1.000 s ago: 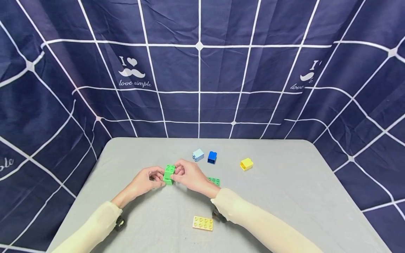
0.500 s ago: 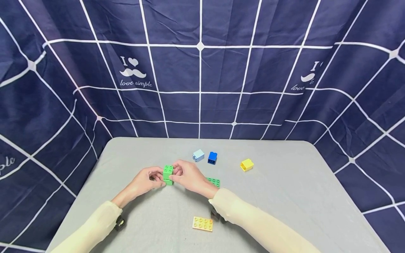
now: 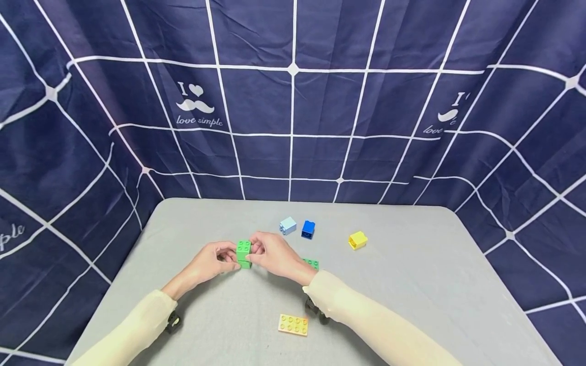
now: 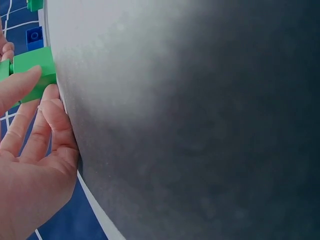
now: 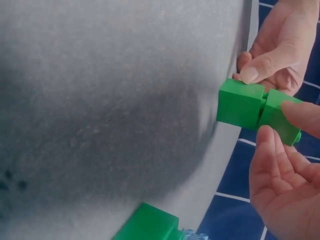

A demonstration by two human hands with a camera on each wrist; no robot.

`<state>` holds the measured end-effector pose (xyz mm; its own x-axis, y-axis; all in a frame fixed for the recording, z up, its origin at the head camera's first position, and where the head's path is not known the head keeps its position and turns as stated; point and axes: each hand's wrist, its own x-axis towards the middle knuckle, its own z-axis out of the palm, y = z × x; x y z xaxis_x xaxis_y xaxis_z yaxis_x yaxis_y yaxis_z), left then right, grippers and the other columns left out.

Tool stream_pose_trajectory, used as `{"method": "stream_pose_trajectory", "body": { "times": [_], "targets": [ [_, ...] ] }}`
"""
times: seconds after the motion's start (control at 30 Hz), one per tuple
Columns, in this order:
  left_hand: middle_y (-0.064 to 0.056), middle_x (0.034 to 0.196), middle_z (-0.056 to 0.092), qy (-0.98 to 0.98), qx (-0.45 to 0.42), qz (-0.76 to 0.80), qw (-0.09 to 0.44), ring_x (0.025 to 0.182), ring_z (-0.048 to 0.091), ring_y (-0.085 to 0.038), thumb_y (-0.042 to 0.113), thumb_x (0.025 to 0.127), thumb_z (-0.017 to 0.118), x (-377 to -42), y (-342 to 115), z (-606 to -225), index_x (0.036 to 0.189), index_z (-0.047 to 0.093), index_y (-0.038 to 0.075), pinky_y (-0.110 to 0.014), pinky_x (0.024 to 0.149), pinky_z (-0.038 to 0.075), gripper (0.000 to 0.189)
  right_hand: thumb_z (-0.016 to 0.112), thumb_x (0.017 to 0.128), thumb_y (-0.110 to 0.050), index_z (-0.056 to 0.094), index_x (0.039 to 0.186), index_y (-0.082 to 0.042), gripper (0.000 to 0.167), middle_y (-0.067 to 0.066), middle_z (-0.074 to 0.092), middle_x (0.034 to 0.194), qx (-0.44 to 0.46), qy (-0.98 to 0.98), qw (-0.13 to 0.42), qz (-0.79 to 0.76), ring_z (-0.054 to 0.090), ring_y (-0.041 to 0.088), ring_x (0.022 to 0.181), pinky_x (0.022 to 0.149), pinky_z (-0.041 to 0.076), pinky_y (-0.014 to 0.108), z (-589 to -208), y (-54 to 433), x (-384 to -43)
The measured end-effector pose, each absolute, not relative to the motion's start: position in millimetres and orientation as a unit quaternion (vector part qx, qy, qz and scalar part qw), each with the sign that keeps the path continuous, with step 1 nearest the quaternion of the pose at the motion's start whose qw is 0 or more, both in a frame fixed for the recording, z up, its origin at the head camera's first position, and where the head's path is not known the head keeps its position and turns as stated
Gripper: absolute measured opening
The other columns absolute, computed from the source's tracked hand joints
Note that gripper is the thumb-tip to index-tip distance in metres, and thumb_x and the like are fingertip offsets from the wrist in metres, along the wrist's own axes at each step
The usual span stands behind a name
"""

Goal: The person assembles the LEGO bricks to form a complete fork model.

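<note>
Two green toy building bricks stand one on top of the other between my hands, left of the table's middle. My left hand (image 3: pixel 205 262) pinches the lower green brick (image 4: pixel 35 67) between thumb and fingers. From the other side, my right hand (image 3: pixel 278 255) grips the upper green brick (image 3: pixel 243 247), studs facing up. In the right wrist view a narrow gap with a bit of stud shows between the lower brick (image 5: pixel 241 104) and the upper one (image 5: pixel 280 117), which sits slightly tilted to it. My right wrist partly covers another green studded brick (image 3: pixel 312 263).
A light blue brick (image 3: pixel 288 225) and a dark blue brick (image 3: pixel 308 230) lie close together behind my right hand. Farther right is a yellow brick (image 3: pixel 358 240). A flat pale-yellow studded brick (image 3: pixel 293 324) lies near the front of the grey table (image 3: pixel 412 305). Dark blue curtains surround it.
The upper green brick has shifted slightly left and come more in line over the lower one. Both hands keep their hold. The head view has drifted a little.
</note>
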<state>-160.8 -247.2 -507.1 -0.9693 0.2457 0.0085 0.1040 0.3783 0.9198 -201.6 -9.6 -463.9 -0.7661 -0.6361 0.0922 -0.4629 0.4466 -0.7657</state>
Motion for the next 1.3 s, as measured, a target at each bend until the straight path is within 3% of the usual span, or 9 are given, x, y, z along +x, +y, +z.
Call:
{"method": "stream_pose_trajectory", "body": {
  "times": [0.53,0.87,1.2,1.3],
  "targets": [
    [-0.006,0.092,0.071,0.832,0.119,0.538,0.065,0.083,0.064,-0.019,-0.001,0.086,0.088,-163.0,-247.5,-508.3,0.112,0.076,0.000,-0.024,0.071,0.050,0.029,0.087,0.094,-0.010,0.071,0.106,-0.009,0.020,-0.006,0.066,0.088,-0.325,0.853,0.089,-0.398,0.060,0.005,0.080,0.074,0.053,0.023,-465.2,-10.5,-197.4],
    [-0.012,0.101,0.074,0.805,0.149,0.570,0.062,0.085,0.066,-0.019,0.001,0.092,0.085,-162.7,-251.9,-509.1,0.125,0.073,-0.004,-0.024,0.065,0.051,0.035,0.088,0.093,-0.009,0.071,0.105,-0.010,0.020,0.001,0.069,0.090,-0.341,0.855,0.078,-0.383,0.058,0.005,0.079,0.073,0.052,0.022,-464.8,-12.6,-198.4],
    [-0.006,0.095,0.073,0.825,0.157,0.539,0.060,0.077,0.063,-0.018,0.006,0.090,0.089,-167.9,-252.7,-503.8,0.112,0.078,0.005,-0.027,0.055,0.051,0.024,0.087,0.094,-0.010,0.071,0.104,-0.011,0.019,-0.002,0.068,0.089,-0.330,0.855,0.085,-0.390,0.059,0.005,0.080,0.074,0.053,0.023,-464.0,-12.7,-199.0],
    [-0.006,0.092,0.072,0.828,0.165,0.532,0.061,0.076,0.062,-0.017,0.005,0.089,0.090,-167.9,-251.8,-503.7,0.107,0.077,0.006,-0.027,0.057,0.050,0.022,0.088,0.093,-0.008,0.071,0.104,-0.010,0.020,-0.002,0.068,0.088,-0.329,0.851,0.089,-0.400,0.060,0.005,0.080,0.074,0.053,0.023,-465.4,-12.3,-198.3]
  ]
}}
